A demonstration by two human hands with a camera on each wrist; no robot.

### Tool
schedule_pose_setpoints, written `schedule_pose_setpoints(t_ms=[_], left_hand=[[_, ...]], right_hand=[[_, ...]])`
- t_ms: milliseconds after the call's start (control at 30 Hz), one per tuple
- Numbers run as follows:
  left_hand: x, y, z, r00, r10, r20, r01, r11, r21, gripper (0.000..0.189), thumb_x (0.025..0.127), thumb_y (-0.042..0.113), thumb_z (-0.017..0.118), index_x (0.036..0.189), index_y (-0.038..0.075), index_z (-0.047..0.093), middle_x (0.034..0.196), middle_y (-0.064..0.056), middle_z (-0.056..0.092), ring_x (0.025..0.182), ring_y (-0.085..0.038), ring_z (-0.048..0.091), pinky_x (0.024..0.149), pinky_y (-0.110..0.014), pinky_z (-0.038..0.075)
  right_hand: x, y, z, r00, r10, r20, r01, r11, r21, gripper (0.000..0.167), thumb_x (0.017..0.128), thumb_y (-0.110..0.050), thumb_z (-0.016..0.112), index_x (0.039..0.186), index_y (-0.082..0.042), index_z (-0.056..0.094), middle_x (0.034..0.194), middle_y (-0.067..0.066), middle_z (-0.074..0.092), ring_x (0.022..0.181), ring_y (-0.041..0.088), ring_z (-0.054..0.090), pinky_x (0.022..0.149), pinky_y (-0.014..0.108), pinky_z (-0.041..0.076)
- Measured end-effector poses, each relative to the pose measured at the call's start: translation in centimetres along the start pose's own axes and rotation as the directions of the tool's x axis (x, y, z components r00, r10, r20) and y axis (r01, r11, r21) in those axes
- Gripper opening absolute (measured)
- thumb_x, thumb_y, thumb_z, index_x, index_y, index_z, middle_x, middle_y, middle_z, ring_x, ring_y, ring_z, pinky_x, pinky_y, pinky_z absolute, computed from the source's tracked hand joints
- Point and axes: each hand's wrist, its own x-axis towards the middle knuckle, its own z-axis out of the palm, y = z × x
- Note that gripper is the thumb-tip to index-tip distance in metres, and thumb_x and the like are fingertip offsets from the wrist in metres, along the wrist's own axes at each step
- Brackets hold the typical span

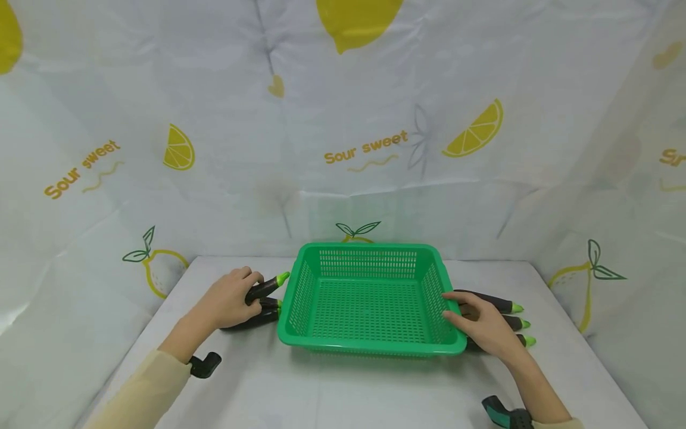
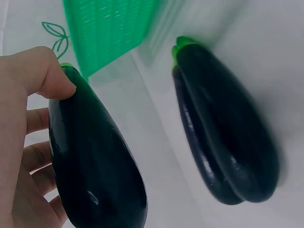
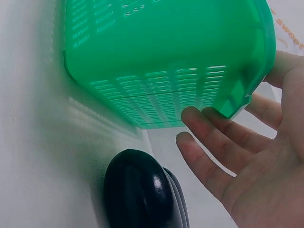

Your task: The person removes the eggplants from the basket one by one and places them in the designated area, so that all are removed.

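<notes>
My left hand (image 1: 231, 302) pinches a dark purple eggplant (image 2: 97, 156) near its green stem end, with the thumb on top and the other fingers behind it. The eggplant is lifted over two more eggplants (image 2: 228, 123) lying side by side on the table left of the basket. A green plastic basket (image 1: 375, 348) with slotted walls stands in the middle, its inside bare. On its right rim, my right hand (image 1: 485, 326) holds the edge with thumb and forefinger over it, while other fingers (image 3: 213, 135) extend along the outer wall.
Three eggplants (image 1: 490, 300) lie right of the basket, partly under my right hand, green stems pointing right. White cloth (image 1: 257, 381) covers the table. A lemon-printed curtain (image 1: 241, 179) rises behind and along both sides.
</notes>
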Motion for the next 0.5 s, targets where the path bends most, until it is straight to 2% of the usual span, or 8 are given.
schedule_pose_setpoints(t_ms=[233,500], left_hand=[[-1.3,-0.3,1.7,0.999,-0.024,0.039,0.026,0.999,-0.045,0.034,0.080,0.016,0.073,0.113,0.007,0.066,0.090,0.001,0.056,0.076,-0.014,0.048,0.066,-0.036,0.045],[-2.5,-0.3,3.1,0.995,-0.067,0.067,0.072,0.995,-0.074,0.036,0.081,0.016,0.075,0.115,0.007,0.067,0.093,0.000,0.058,0.080,-0.015,0.050,0.069,-0.037,0.047]], right_hand=[[0.0,0.0,0.0,1.000,-0.002,0.000,0.002,1.000,0.002,0.050,0.098,-0.031,0.069,0.139,-0.005,0.059,0.129,0.020,0.062,0.109,0.032,0.066,0.082,0.038,0.053],[-0.1,0.0,0.0,1.000,0.002,0.007,-0.003,1.000,0.010,0.050,0.099,-0.030,0.069,0.140,-0.005,0.058,0.132,0.021,0.060,0.110,0.033,0.065,0.081,0.036,0.053]])
